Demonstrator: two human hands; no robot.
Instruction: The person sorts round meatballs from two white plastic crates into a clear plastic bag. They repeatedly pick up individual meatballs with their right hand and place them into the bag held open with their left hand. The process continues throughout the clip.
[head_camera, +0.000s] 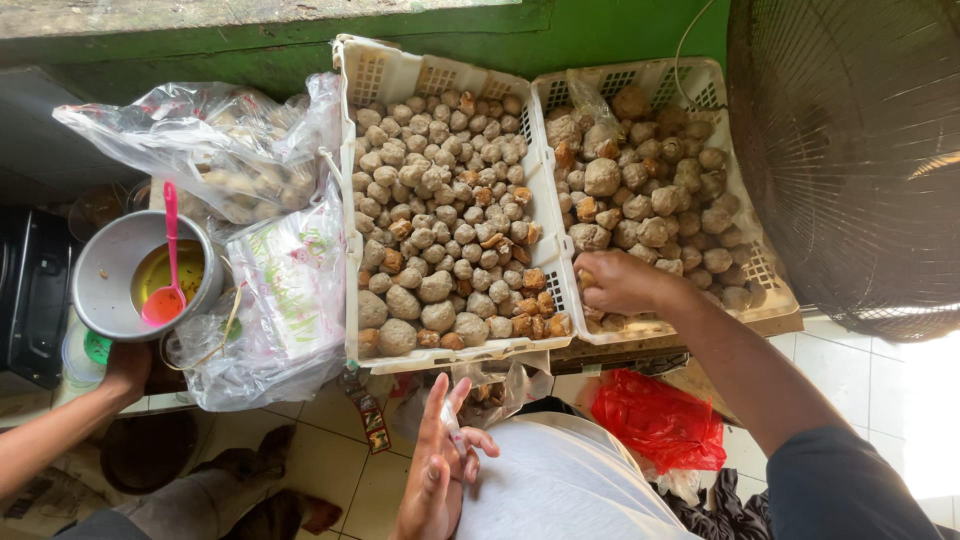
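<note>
We count two white baskets of meatballs; our right hand reaches into the right one, fingers curled, perhaps on a ball, while our left hand pinches a clear bag; a co-worker's hand holds a metal bowl with one pink spoon

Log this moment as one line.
right hand: curled on meatballs in right basket | left hand: fingers out, below left basket | co-worker's hand: holds metal bowl with pink spoon

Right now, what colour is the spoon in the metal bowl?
Pink. The spoon rests in the metal bowl, seen best in the head view.
</note>
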